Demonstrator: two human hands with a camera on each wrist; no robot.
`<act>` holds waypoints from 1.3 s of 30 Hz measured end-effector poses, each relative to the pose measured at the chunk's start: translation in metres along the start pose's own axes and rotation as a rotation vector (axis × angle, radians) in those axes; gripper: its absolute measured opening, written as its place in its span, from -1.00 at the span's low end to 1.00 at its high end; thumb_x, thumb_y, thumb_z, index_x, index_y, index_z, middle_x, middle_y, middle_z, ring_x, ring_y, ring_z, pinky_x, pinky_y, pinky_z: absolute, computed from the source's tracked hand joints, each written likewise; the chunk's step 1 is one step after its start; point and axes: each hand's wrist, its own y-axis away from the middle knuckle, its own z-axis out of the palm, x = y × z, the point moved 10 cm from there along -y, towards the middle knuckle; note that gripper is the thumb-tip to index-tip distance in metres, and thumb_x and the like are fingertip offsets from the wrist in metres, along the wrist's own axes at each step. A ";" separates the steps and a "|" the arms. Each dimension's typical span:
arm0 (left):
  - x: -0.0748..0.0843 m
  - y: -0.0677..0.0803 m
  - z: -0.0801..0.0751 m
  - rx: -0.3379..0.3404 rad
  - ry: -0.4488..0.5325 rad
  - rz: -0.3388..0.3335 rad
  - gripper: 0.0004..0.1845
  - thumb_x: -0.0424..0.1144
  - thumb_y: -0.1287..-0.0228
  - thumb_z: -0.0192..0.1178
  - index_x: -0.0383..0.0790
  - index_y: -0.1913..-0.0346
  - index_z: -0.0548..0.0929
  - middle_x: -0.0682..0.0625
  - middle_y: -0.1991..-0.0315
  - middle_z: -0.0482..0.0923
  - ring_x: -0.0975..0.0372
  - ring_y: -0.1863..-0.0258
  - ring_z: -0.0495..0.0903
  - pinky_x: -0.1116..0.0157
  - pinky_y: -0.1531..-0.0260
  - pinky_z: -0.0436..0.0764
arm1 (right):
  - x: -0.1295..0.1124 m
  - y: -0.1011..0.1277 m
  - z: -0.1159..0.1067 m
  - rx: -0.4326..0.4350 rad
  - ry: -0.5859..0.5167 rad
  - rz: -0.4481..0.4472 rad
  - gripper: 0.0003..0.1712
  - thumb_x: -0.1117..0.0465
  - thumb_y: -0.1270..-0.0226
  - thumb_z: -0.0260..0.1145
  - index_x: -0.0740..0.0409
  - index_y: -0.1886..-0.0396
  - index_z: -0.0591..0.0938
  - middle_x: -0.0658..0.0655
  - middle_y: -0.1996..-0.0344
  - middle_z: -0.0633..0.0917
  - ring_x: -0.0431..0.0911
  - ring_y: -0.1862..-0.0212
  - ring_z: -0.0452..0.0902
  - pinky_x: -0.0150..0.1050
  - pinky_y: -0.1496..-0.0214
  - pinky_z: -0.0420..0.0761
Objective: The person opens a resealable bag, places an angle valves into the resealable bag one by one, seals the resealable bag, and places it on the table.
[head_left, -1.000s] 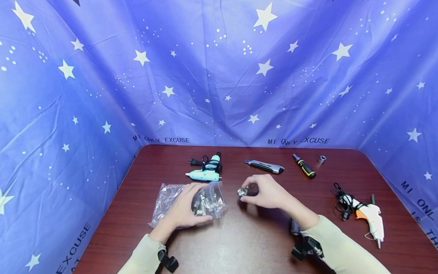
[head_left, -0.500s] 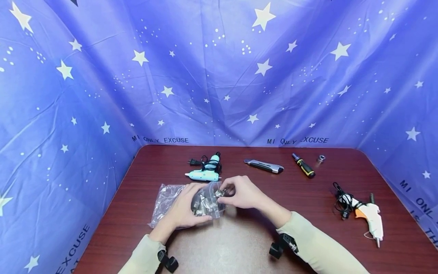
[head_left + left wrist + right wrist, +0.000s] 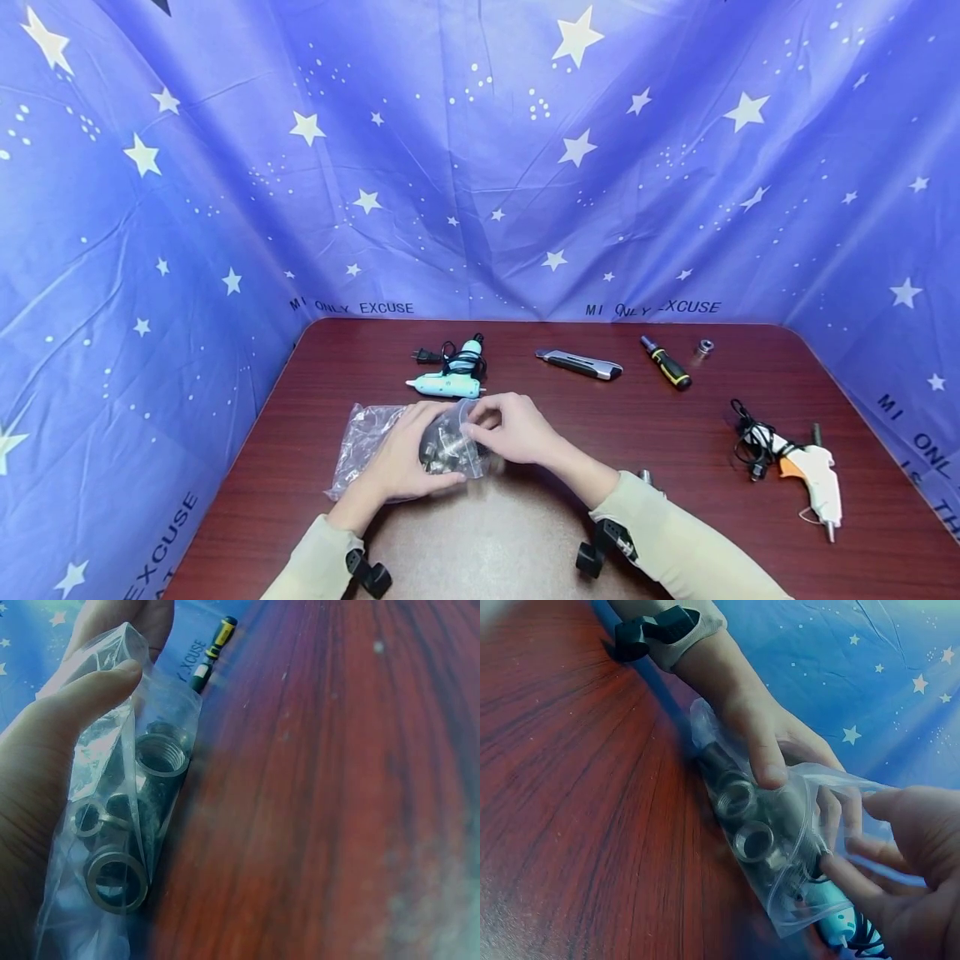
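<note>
Fittings (image 3: 447, 447) mostly sit bagged; left hand (image 3: 401, 457) grips the plastic bag (image 3: 367, 433), right hand (image 3: 510, 429) pinches its three-o'clock mouth, one straggler unbagged at five o'clock.

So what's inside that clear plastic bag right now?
Inside the clear plastic bag, held by the left hand, lie several threaded metal ring fittings. The right hand has its fingers at the bag's mouth. Both hands cover some pieces, so the count is unclear.
</note>
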 end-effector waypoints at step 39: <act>0.000 0.002 0.000 0.006 -0.035 -0.006 0.07 0.30 0.15 0.64 0.16 -0.51 0.45 0.19 -0.33 0.57 0.20 -0.34 0.55 -0.03 -0.37 0.58 | 0.025 0.063 -0.097 0.039 0.243 -0.035 -0.91 0.31 -0.35 0.46 0.05 0.21 0.77 -0.12 0.39 0.77 -0.33 0.30 0.67 -0.28 0.21 0.75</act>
